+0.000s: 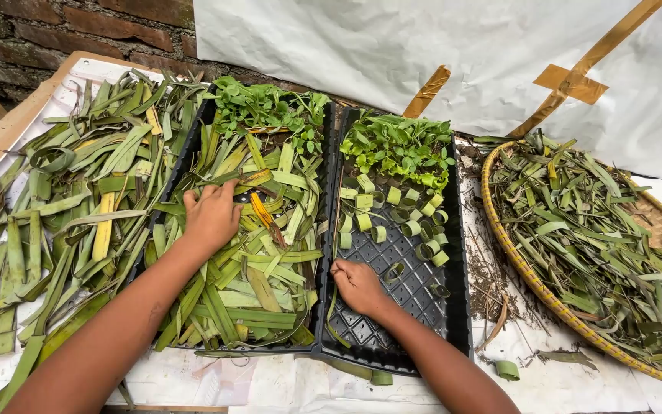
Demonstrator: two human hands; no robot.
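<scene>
The left hand (212, 215) lies clenched on the leaf strips (258, 268) heaped in the left black tray (193, 146), while the right hand (358, 285), fingers curled, its grasp hidden, rests on the right seedling tray (411, 287) just right of that heap.

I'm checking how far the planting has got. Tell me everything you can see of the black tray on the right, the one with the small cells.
The black seedling tray looks like thin moulded plastic, a long rectangle with a grid of small square cells. It lies flat on white sheeting, side by side with a second tray piled with leaf strips. Its far end holds green seedlings; the middle rows carry rolled leaf rings; the near cells look bare. The right hand rests on its left edge.
</scene>
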